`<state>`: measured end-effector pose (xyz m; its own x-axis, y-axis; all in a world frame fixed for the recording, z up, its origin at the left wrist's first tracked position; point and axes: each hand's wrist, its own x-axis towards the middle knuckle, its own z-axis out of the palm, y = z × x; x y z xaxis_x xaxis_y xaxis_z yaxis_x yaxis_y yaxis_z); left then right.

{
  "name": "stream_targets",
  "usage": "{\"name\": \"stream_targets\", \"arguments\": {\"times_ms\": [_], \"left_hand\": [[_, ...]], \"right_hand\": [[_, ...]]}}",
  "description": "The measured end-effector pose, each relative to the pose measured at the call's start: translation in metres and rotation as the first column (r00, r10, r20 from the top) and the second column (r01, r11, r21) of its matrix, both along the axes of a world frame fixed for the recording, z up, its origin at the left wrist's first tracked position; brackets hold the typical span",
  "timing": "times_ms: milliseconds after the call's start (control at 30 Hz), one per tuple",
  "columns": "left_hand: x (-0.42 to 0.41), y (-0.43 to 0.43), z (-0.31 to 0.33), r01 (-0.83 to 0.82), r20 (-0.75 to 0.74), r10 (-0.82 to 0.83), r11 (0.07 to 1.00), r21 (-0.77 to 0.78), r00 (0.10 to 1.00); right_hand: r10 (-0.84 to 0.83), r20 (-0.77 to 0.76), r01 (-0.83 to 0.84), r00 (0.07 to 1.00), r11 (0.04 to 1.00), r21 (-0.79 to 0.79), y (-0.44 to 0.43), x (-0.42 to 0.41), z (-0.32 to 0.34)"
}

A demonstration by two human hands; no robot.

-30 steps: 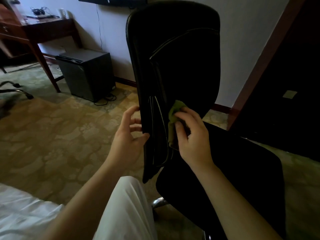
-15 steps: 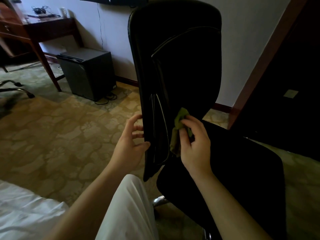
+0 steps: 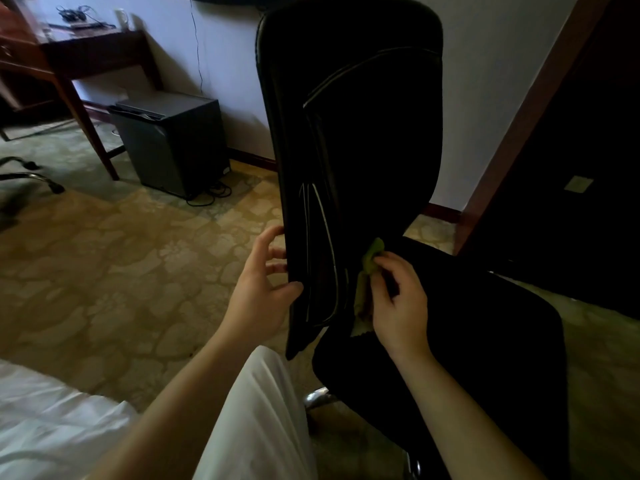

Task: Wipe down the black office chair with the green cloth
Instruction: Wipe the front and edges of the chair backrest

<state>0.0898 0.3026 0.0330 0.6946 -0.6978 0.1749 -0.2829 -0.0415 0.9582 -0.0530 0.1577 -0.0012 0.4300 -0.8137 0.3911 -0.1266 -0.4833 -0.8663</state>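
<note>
While the black office chair (image 3: 349,133) stands tall through the middle of the frame, its backrest turned edge-on and its seat (image 3: 491,341) spreading toward the lower right, both hands work at the bottom of the backrest. The left hand (image 3: 256,292), just left of centre, grips the backrest's near edge, with the thumb laid on the front face and the fingers curled round behind it. The right hand (image 3: 398,303), just right of centre, has its fingers bent and pinches the green cloth (image 3: 370,266), which is bunched and pressed against the lower backrest close to where it meets the seat. One end pokes up above the fingertips and the rest hangs down beside the palm. A chrome part of the chair's base (image 3: 317,398) shows under the seat. A white trouser leg (image 3: 263,410) fills the bottom centre and white bedding (image 3: 52,427) the lower left corner. In the upper left, on patterned carpet (image 3: 121,271), stand a dark wooden desk (image 3: 86,53) with a mug (image 3: 122,17) on it and a small black cabinet (image 3: 173,140) against the wall. The legs of another chair (image 3: 31,174) reach in at the left edge.
</note>
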Motion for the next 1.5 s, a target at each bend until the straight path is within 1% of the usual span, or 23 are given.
{"name": "stream_targets", "arguments": {"times_ms": [67, 167, 333, 400, 467, 533, 600, 700, 800, 900, 967, 1033, 1100, 1167, 1233, 1333, 1500], "left_hand": [[0.0, 0.0, -0.002, -0.008, -0.014, 0.008, 1.0, 0.0, 1.0], [-0.002, 0.0, -0.003, -0.016, -0.024, 0.016, 1.0, -0.006, 1.0], [-0.003, -0.001, -0.001, -0.018, -0.023, 0.018, 1.0, -0.013, 1.0], [-0.004, 0.0, -0.001, -0.018, -0.023, 0.017, 1.0, -0.012, 1.0], [-0.005, 0.001, 0.0, -0.013, -0.022, 0.012, 1.0, -0.012, 1.0], [-0.007, 0.001, 0.0, -0.008, -0.026, 0.008, 1.0, -0.014, 1.0], [-0.007, 0.001, 0.0, -0.009, -0.031, 0.009, 1.0, -0.013, 0.999], [-0.007, 0.0, -0.001, -0.016, -0.037, 0.016, 1.0, -0.008, 0.999], [-0.006, 0.0, -0.002, -0.017, -0.037, 0.017, 1.0, -0.003, 0.999], [-0.006, 0.0, -0.001, -0.016, -0.039, 0.015, 1.0, -0.01, 0.999], [-0.007, 0.0, -0.001, -0.019, -0.033, 0.018, 1.0, -0.013, 0.999], [-0.007, -0.001, -0.002, -0.022, -0.019, 0.021, 1.0, -0.008, 1.0], [-0.007, -0.001, -0.003, -0.021, -0.019, 0.021, 1.0, -0.001, 1.0], [-0.007, 0.0, -0.006, -0.018, -0.027, 0.019, 1.0, 0.011, 0.999], [-0.008, 0.0, -0.008, -0.022, -0.035, 0.022, 1.0, 0.017, 0.999], [-0.007, 0.001, -0.01, -0.026, -0.048, 0.026, 1.0, 0.011, 0.999], [-0.006, -0.001, -0.012, -0.033, -0.056, 0.034, 0.999, 0.022, 0.998]], "right_hand": [[-0.001, 0.026, 0.002, 1.0, 0.999, -0.04, -0.001, 0.005, 0.012], [0.022, 0.042, -0.015, 0.999, 0.988, -0.157, 0.003, 0.013, 0.025], [-0.001, -0.064, -0.019, 0.998, 0.951, -0.308, 0.011, 0.01, 0.01], [0.013, -0.113, -0.046, 0.993, 0.956, -0.291, 0.01, 0.004, -0.004], [0.035, -0.132, -0.06, 0.991, 0.979, -0.196, 0.008, -0.002, -0.014], [0.024, -0.088, -0.032, 0.996, 0.996, -0.084, 0.008, -0.004, -0.013], [-0.001, -0.021, 0.0, 1.0, 0.999, -0.045, 0.009, -0.001, -0.002], [0.002, 0.007, -0.001, 1.0, 0.99, -0.138, 0.013, 0.01, 0.018], [0.003, -0.022, -0.008, 1.0, 0.974, -0.227, 0.017, 0.014, 0.024], [-0.026, -0.081, 0.003, 0.996, 0.962, -0.271, 0.018, 0.007, 0.011], [-0.008, -0.125, -0.021, 0.992, 0.973, -0.228, 0.017, 0.0, -0.004], [0.039, -0.131, -0.055, 0.991, 0.991, -0.123, 0.017, -0.006, -0.014], [0.044, -0.099, -0.048, 0.994, 0.998, -0.046, 0.016, -0.007, -0.014], [0.013, -0.053, -0.014, 0.999, 1.0, -0.023, 0.017, -0.005, -0.006], [0.002, -0.024, -0.004, 1.0, 0.998, -0.059, 0.016, -0.002, 0.003], [0.033, -0.014, -0.035, 0.999, 0.987, -0.16, 0.016, 0.006, 0.013], [-0.019, -0.062, 0.003, 0.998, 0.966, -0.26, 0.02, 0.008, 0.01]]}}
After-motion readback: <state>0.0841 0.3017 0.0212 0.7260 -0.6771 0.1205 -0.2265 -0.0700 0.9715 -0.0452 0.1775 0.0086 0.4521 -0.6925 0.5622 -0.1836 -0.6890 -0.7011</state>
